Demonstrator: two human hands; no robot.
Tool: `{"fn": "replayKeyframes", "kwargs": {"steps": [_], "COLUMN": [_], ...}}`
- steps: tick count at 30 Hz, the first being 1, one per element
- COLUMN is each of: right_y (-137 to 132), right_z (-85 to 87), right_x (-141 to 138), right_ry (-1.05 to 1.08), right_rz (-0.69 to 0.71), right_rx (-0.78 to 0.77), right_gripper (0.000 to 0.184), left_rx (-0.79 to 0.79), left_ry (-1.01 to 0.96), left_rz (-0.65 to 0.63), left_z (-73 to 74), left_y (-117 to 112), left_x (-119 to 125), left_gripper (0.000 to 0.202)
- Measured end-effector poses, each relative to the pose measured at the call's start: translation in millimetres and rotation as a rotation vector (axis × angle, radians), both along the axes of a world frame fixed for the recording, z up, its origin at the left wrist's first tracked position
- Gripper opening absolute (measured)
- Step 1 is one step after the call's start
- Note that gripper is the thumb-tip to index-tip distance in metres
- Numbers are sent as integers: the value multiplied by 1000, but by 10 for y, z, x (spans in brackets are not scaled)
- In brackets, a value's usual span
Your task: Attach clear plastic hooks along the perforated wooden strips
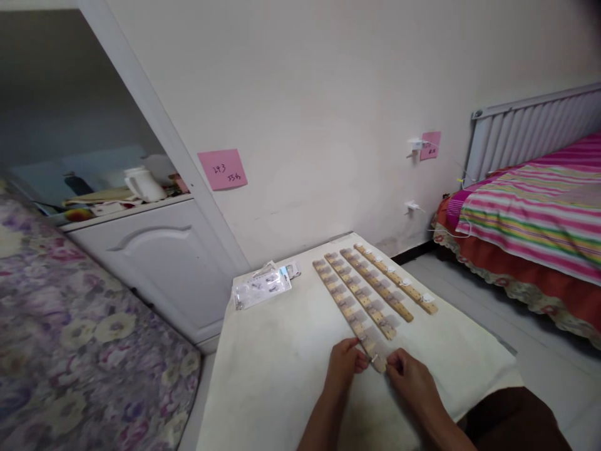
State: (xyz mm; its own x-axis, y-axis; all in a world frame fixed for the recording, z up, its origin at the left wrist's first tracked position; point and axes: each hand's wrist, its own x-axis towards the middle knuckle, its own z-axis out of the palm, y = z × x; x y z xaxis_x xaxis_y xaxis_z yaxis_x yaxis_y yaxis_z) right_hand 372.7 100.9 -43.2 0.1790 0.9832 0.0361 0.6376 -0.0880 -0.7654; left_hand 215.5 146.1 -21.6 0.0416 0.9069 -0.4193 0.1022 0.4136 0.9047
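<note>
Several long wooden strips (370,289) lie side by side on a white-covered table (282,351), each set with small metal or white fittings. My left hand (345,360) and my right hand (407,369) meet at the near end of the leftmost strip (350,310). Both hands have their fingers curled into a pinch at that end. A small metal piece (375,359) shows between the fingertips. I cannot tell which hand grips it.
Clear plastic packets of small parts (263,287) lie at the table's far left. A white cabinet (154,263) with a pink note (222,169) stands behind. A floral bed (70,351) is at left, a striped bed (535,213) and radiator (530,128) at right.
</note>
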Motion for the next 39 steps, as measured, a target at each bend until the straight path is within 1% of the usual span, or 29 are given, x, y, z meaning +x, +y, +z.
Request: {"fn": "replayKeyframes", "kwargs": {"steps": [3,6,11,14,21,26,30,32,33,35,37,39], "right_y": [10,27,16,-41,-248,-393,-522,-579,-603,-643,-670,-688], "right_z": [-6,-7,21,27,-21,-58,-50,-49,-52,-65,-74,-68], "right_x": [-3,9,64,115,236,277,293,299,301,303,301,296], "right_ry": [-11,10,157,217,340,346,328,313,309,305,296,279], "right_rz": [4,15,48,64,113,138,175,185,190,208,226,239], "right_rx": [1,-5,-64,-37,9,73,150,173,180,195,219,242], "right_gripper": [10,10,8,6,9,12,14,15,16,17,19,20], "left_rx": [17,62,187,248,368,437,558,622,642,676,713,745], "left_ry": [23,52,84,103,148,225,383,451,463,473,479,497], "left_rz": [6,16,29,39,71,67,3,-31,-39,-46,-58,-39], "left_z": [-52,-89,-101,-110,-153,-119,-39,-24,-35,-101,-213,-326], "left_y": [8,-12,-125,-228,-593,-911,-1124,-1200,-1230,-1274,-1299,-1306], "left_x": [-4,-12,-54,-90,-133,-112,-69,-50,-44,-38,-42,-51], "left_gripper": [50,47,40,34,27,29,25,24,24,24,25,25]}}
